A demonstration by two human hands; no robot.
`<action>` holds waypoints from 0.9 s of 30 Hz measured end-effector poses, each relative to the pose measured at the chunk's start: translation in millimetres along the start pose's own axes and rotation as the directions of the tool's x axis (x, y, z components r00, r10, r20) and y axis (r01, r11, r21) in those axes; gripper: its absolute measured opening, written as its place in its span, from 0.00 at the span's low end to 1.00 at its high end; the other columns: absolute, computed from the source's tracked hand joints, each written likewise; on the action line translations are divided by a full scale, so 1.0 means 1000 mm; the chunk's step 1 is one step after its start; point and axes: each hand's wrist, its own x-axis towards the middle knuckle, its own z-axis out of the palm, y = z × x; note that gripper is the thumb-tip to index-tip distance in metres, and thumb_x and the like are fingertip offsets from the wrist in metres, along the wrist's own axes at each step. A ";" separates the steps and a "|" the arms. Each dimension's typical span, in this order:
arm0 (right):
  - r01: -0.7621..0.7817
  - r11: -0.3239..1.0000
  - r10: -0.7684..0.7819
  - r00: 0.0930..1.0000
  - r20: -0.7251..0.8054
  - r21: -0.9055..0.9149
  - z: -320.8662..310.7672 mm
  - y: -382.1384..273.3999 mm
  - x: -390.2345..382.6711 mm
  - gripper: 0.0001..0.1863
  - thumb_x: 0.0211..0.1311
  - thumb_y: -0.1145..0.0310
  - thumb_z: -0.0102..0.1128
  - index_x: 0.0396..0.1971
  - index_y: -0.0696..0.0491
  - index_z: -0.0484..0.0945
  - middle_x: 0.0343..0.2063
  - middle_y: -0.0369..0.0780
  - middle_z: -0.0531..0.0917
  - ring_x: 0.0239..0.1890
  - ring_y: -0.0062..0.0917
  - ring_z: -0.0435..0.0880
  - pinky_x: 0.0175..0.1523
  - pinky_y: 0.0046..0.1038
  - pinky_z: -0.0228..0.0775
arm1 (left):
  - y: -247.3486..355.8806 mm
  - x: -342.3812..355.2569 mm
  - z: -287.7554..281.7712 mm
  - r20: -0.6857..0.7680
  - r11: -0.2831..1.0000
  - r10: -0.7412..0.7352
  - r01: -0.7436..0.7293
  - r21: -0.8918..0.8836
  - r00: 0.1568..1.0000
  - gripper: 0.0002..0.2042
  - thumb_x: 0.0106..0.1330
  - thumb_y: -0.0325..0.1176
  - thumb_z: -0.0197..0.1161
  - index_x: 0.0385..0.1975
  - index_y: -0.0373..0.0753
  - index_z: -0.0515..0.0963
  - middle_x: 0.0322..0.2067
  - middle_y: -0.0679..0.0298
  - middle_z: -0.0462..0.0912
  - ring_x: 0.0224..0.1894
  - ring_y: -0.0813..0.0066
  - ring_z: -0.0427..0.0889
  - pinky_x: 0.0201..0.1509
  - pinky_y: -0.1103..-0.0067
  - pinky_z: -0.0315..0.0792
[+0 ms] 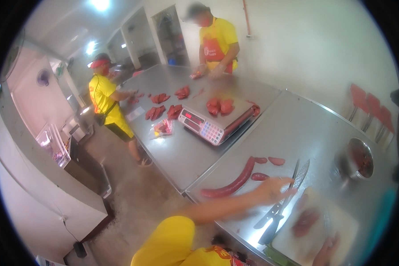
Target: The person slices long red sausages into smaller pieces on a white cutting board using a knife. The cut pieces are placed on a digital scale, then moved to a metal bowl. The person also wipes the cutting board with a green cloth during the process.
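My left hand (275,189) reaches over the blades of two dark-handled knives (270,228) lying on the metal table, its fingers apart and blurred; nothing shows in it. A long red sausage (229,188) curves just left of that hand, with a few cut sausage pieces (276,161) by its far end. At the lower right my right hand (327,252) is at a white cutting board (348,224), smeared by motion. A pale streak stands above it, too blurred to name. Reddish meat (305,221) lies on the board.
A metal bowl (360,158) with dark red contents stands right of the sausage. Beyond, a digital scale (217,116) bears sausage portions, near several meat piles (155,112). Two co-workers in yellow (219,37) stand around the far table. Red chairs (371,106) line the right wall.
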 end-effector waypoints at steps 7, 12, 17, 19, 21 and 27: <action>-0.019 0.914 -0.068 0.978 0.199 0.405 0.107 -0.122 0.010 0.24 0.68 0.65 0.53 0.61 0.56 0.63 0.54 0.41 0.71 0.54 0.26 0.71 0.53 0.27 0.67 | -0.125 0.001 -0.216 -0.492 0.999 0.025 -0.002 0.046 0.870 0.19 0.64 0.43 0.63 0.48 0.36 0.75 0.44 0.57 0.80 0.48 0.67 0.79 0.54 0.73 0.70; 0.072 0.851 -0.261 0.918 0.300 0.519 0.265 -0.266 0.024 0.25 0.67 0.65 0.53 0.62 0.53 0.64 0.53 0.41 0.72 0.52 0.25 0.71 0.50 0.25 0.69 | -0.262 0.011 -0.366 -0.274 0.886 0.159 -0.014 0.464 0.949 0.45 0.48 0.49 0.74 0.63 0.35 0.59 0.60 0.44 0.65 0.64 0.49 0.63 0.67 0.64 0.58; -0.057 0.824 -0.172 0.923 0.345 0.563 0.442 -0.393 0.077 0.34 0.63 0.49 0.58 0.62 0.56 0.65 0.59 0.50 0.69 0.60 0.36 0.68 0.62 0.34 0.62 | -0.346 0.057 -0.429 -0.075 0.862 0.033 0.010 0.507 0.997 0.64 0.31 0.60 0.79 0.68 0.33 0.49 0.64 0.41 0.57 0.68 0.44 0.54 0.71 0.62 0.49; 0.046 0.868 -0.214 0.933 0.289 0.494 0.494 -0.421 0.106 0.38 0.61 0.43 0.56 0.62 0.57 0.65 0.60 0.52 0.68 0.63 0.41 0.66 0.66 0.36 0.57 | -0.364 0.083 -0.435 -0.015 0.846 0.032 -0.019 0.532 0.999 0.65 0.29 0.61 0.79 0.68 0.37 0.50 0.65 0.42 0.57 0.69 0.44 0.53 0.72 0.61 0.46; 0.115 0.930 -0.207 0.949 0.239 0.349 0.532 -0.431 0.122 0.41 0.60 0.39 0.54 0.62 0.58 0.65 0.60 0.54 0.68 0.63 0.43 0.65 0.67 0.38 0.54 | -0.377 0.105 -0.425 0.051 0.864 0.042 -0.062 0.500 0.998 0.65 0.28 0.62 0.79 0.69 0.39 0.50 0.65 0.43 0.58 0.69 0.44 0.53 0.72 0.60 0.44; 0.146 0.965 -0.198 0.949 0.244 0.216 0.608 -0.448 0.145 0.36 0.62 0.43 0.55 0.60 0.57 0.67 0.56 0.51 0.73 0.60 0.39 0.70 0.64 0.35 0.58 | -0.398 0.145 -0.410 0.157 0.914 0.283 -0.316 0.254 0.946 0.62 0.29 0.61 0.79 0.67 0.39 0.54 0.62 0.44 0.62 0.66 0.45 0.59 0.69 0.60 0.52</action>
